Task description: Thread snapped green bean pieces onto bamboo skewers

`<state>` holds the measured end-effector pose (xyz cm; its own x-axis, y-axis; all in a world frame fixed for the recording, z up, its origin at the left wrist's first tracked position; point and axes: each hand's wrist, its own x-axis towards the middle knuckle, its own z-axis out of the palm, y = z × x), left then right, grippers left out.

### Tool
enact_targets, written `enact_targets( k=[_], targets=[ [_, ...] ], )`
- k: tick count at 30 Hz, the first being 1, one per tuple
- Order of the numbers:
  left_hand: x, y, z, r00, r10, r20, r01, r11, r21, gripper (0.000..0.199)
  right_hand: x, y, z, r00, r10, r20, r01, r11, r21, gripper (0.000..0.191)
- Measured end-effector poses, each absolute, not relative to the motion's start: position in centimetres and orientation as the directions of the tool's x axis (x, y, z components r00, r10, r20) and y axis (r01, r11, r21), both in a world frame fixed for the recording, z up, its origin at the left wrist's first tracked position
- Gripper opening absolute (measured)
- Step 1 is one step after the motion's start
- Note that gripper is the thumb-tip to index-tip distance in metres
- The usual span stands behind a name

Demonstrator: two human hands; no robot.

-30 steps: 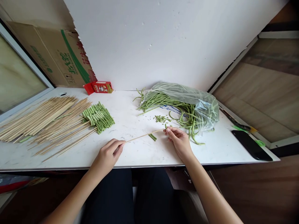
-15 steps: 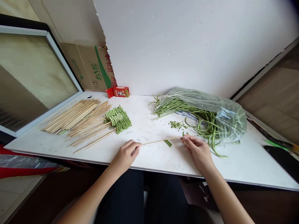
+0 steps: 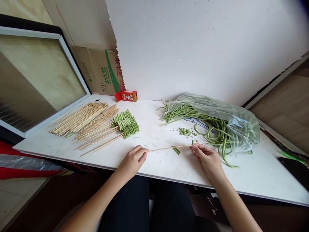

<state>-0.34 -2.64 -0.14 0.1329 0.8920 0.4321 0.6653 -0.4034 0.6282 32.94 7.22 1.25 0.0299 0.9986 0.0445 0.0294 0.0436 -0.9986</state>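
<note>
My left hand [image 3: 134, 160] pinches one end of a thin wooden skewer [image 3: 161, 149] held over the table's front part. At the skewer's other end, my right hand [image 3: 207, 158] grips a short green bean piece [image 3: 192, 142] between thumb and fingers; the piece stands upright against the tip. Two cut bean pieces [image 3: 176, 150] lie on the table just behind the skewer. Left of centre, rows of bean pieces on skewers [image 3: 126, 123] form a stack. Bare skewers [image 3: 80, 118] are piled farther left.
Long green beans [image 3: 190, 112] spill from a clear plastic bag [image 3: 243, 120] at the right. Small bean scraps [image 3: 185, 131] lie near them. A red box [image 3: 129, 95] and a cardboard carton [image 3: 101, 71] stand at the back. A black flat object [image 3: 293, 169] lies far right on the white table [image 3: 154, 166].
The view has shifted slightly, so the table's contents appear a little farther right. Both hands keep their hold on the skewer and bean piece, with little other visible movement.
</note>
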Motion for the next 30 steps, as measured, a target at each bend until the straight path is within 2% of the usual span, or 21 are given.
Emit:
enact_targets(
  k=[30],
  targets=[
    [-0.40, -2.75, -0.01, 0.147, 0.881, 0.450, 0.694, -0.417, 0.587, 0.020, 32.68, 6.89, 1.46, -0.031, 0.999, 0.043, -0.052, 0.042, -0.998, 0.034]
  ],
)
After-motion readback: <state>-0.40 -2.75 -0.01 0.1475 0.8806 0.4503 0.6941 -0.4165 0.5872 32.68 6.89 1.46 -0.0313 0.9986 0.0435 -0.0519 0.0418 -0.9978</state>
